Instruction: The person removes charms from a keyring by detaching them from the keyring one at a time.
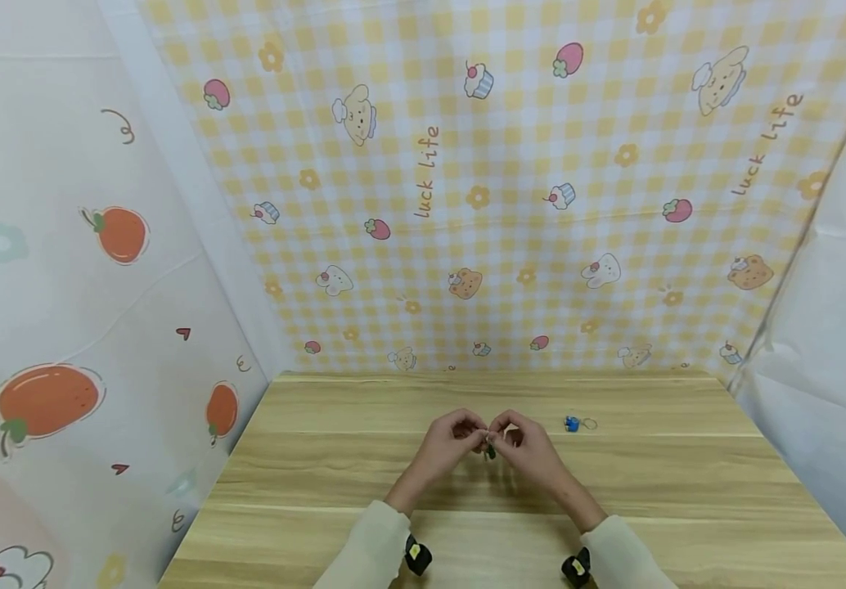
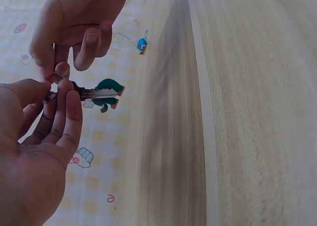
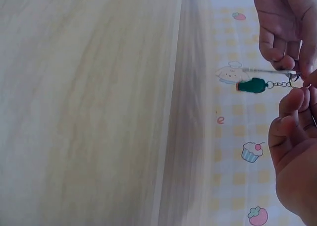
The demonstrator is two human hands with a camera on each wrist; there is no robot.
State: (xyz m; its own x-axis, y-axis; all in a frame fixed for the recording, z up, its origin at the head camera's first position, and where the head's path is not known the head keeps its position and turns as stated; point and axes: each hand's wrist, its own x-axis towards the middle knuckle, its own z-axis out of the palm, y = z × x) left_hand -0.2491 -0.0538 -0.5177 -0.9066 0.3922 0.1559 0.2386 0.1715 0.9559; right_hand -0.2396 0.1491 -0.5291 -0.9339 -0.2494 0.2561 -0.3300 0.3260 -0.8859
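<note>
Close together above the table, my left hand (image 1: 447,442) and right hand (image 1: 529,451) meet fingertip to fingertip over a key ring (image 2: 57,75), which both pinch; fingers hide much of it. A metal key (image 2: 97,93) points away from the left hand's fingers in the left wrist view. Beside the key hangs a green figure-shaped charm (image 3: 252,85) with orange ends. Its short silver chain (image 3: 280,84) runs to the right hand's fingertips in the right wrist view. On the table right of my hands lies a blue keychain charm (image 1: 572,424) with a ring (image 1: 590,424).
The wooden table (image 1: 305,458) has light plank grain. A yellow checked cloth (image 1: 511,245) with cartoon prints hangs behind its back edge. White sheets stand at the left (image 1: 165,286) and right (image 1: 828,393) sides.
</note>
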